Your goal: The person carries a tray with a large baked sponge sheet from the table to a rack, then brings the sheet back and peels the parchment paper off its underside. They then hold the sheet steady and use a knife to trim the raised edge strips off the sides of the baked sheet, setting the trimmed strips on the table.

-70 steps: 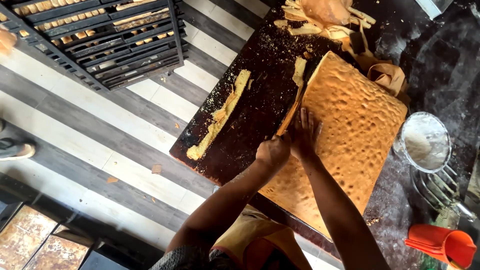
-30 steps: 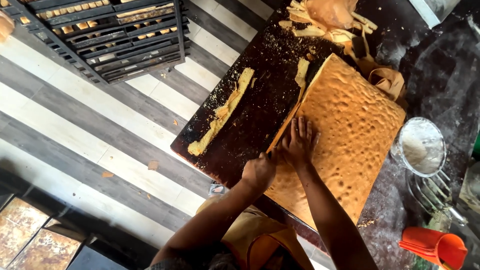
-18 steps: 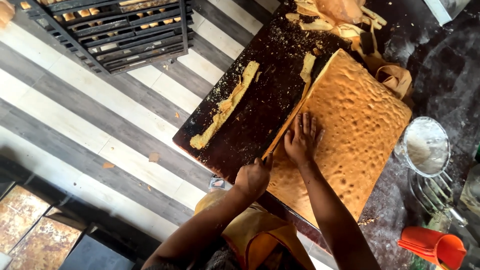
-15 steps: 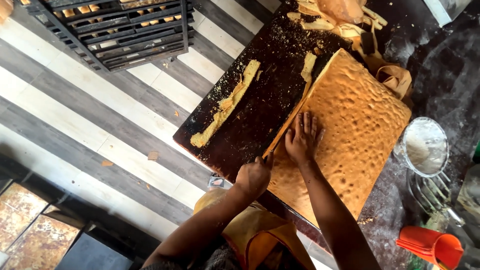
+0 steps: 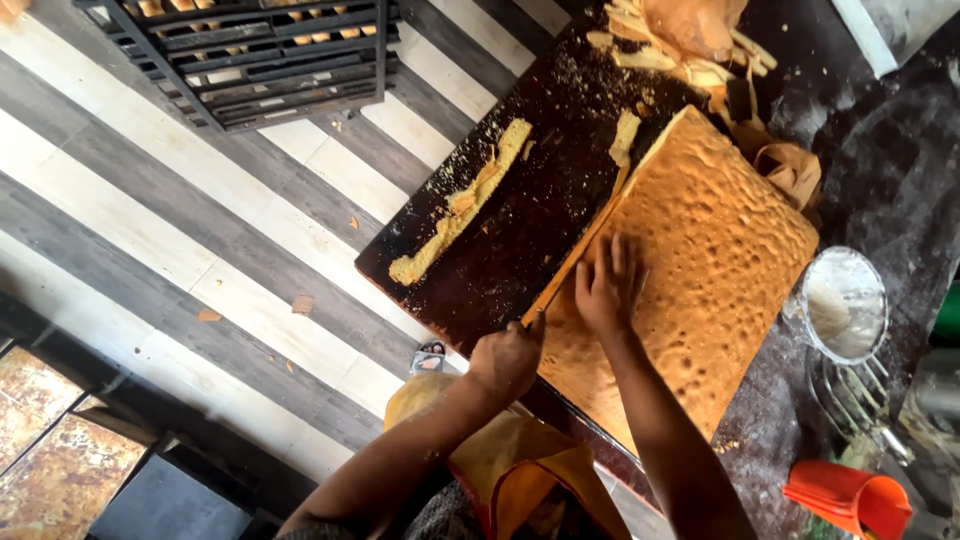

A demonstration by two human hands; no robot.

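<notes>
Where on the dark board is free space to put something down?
Free: the board between the crumb strip and the cake. Crowded: the far end, piled with trimmings; near edge, left hand, beside the right hand.

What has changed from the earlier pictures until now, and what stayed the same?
The left hand, closed on the knife, has drawn back along the slab's left edge toward the person, away from the right hand. The right hand stays flat on the golden baked slab, fingers spread. The trimmed strip on the dark board, the sieve and the orange cup stayed in place.
</notes>
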